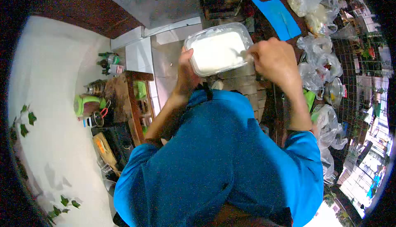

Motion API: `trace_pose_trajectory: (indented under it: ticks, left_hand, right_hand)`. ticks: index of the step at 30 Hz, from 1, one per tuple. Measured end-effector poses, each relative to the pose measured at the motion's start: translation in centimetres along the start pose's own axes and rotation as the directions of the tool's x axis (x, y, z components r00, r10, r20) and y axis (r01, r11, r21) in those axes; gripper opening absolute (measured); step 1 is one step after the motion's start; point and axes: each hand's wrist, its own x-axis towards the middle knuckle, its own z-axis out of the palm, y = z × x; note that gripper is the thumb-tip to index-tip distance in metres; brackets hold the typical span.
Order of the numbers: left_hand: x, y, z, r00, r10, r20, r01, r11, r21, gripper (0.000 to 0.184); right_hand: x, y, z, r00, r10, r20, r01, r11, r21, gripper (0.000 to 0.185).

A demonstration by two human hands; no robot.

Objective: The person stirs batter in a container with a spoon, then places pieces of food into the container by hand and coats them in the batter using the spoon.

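A clear plastic container with rounded corners is held up in front of my chest. Smooth white contents fill much of it. My left hand grips its left side, with the thumb over the rim and the other fingers hidden beneath. At the opposite side, my right hand is closed around a utensil, seemingly a spoon, whose end dips into the white contents. Most of the spoon is hidden by the fingers.
Right of me, a dark counter carries a blue cutting board and several clear plastic bags. A metal bowl sits beside a wire grille. On my left are a wooden table and a white wall.
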Motion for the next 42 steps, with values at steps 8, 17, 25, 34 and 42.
trace_pose_trajectory:
  ticks: [8, 17, 25, 34, 42]
  left_hand:
    - [11.6, -4.9, -0.3, 0.976, -0.192, -0.103, 0.160, 0.951, -0.264, 0.052]
    - [22.8, -3.5, 3.2, 0.972, -0.230, 0.042, 0.234, 0.944, -0.234, 0.041]
    - [31.3, -3.5, 3.6, 0.938, -0.243, 0.248, 0.297, 0.931, -0.212, 0.048]
    - [36.4, -3.4, 5.0, 0.881, -0.337, 0.333, 0.396, 0.910, -0.127, 0.050]
    - [35.2, -4.0, 9.0, 0.847, -0.405, 0.344, 0.463, 0.880, -0.105, 0.049]
  right_hand:
    - [5.6, 6.1, 0.4, 0.993, 0.113, -0.026, -0.112, 0.993, 0.033, 0.017]
    - [12.5, 12.4, 0.0, 0.965, 0.250, 0.078, -0.245, 0.967, -0.067, 0.027]
    - [16.8, 17.1, -1.0, 0.936, 0.273, -0.222, -0.336, 0.882, -0.330, 0.030]
    - [16.9, 17.6, 0.0, 0.961, 0.272, -0.049, -0.274, 0.961, -0.040, 0.030]
    - [15.9, 20.4, -1.6, 0.915, 0.310, -0.256, -0.301, 0.951, 0.075, 0.021]
